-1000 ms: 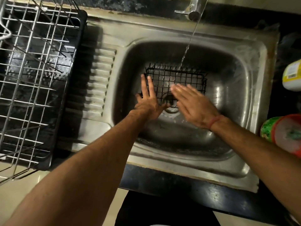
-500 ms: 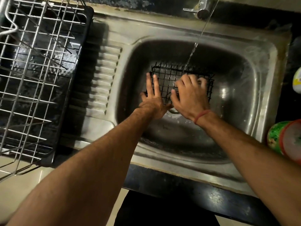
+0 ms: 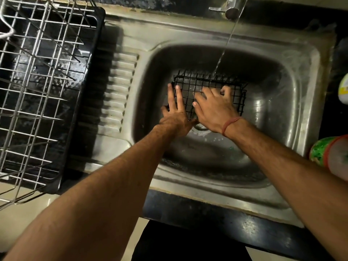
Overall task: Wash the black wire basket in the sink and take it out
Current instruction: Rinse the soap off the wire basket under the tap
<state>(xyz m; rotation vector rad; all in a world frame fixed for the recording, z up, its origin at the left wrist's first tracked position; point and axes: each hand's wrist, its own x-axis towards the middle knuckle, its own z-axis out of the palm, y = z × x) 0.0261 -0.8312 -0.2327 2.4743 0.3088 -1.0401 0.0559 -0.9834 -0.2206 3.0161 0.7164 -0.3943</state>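
Observation:
The black wire basket [image 3: 190, 85] lies flat at the bottom of the steel sink [image 3: 293, 102], over the drain. A thin stream of water [image 3: 223, 53] falls from the tap [image 3: 232, 8] onto its far edge. My left hand [image 3: 176, 112] rests on the basket's left edge, fingers straight and together, thumb under the near rim. My right hand [image 3: 214, 108] lies palm down on the mesh with fingers spread and fingertips curled into the wires near the right side. A red thread circles my right wrist.
A metal dish rack [image 3: 37, 81] in a black tray stands on the left, beside the ribbed drainboard [image 3: 120, 91]. At the right edge are a green and red container [image 3: 331, 157] and a yellow-white bottle [image 3: 343, 91]. A black counter edge runs below the sink.
My right hand came down from above the basket onto the mesh, then slid right across it with fingers curling into the wires. My left hand stayed on the left edge.

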